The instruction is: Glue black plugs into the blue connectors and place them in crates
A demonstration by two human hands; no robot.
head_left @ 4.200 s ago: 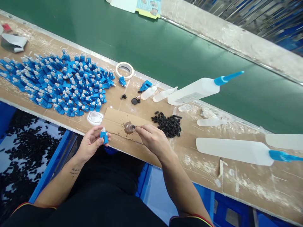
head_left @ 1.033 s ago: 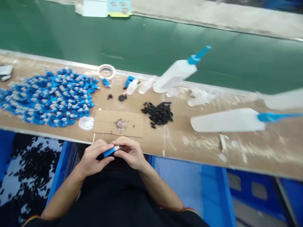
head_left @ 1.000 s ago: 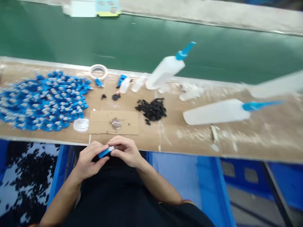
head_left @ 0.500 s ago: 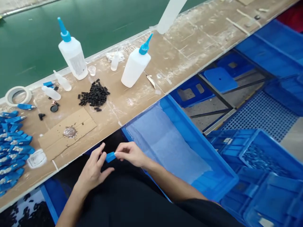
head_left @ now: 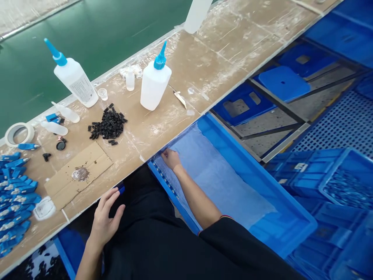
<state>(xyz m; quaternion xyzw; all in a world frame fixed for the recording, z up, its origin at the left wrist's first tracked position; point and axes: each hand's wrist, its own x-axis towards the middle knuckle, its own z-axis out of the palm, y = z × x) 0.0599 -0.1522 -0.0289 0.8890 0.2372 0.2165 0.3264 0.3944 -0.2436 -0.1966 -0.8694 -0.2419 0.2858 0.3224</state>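
My left hand is over my lap by the bench edge, thumb spread away from the fingers. A bit of blue shows beside its fingertips; whether they touch is unclear. My right hand reaches into the near left corner of a large blue tray lined with a pale sheet. Its fingers are pressed together, and what they pinch is hidden. A row of small pieces runs along the tray's left side, just below that hand.
On the bench are white bottles, a black parts pile, stained cardboard, a tape roll and blue pieces. Blue crates and a blue stool are at the right.
My right hand has moved from beside my left hand into the tray. The blue piece held between them is no longer clearly visible. My left hand is slightly lower, and the view has shifted.
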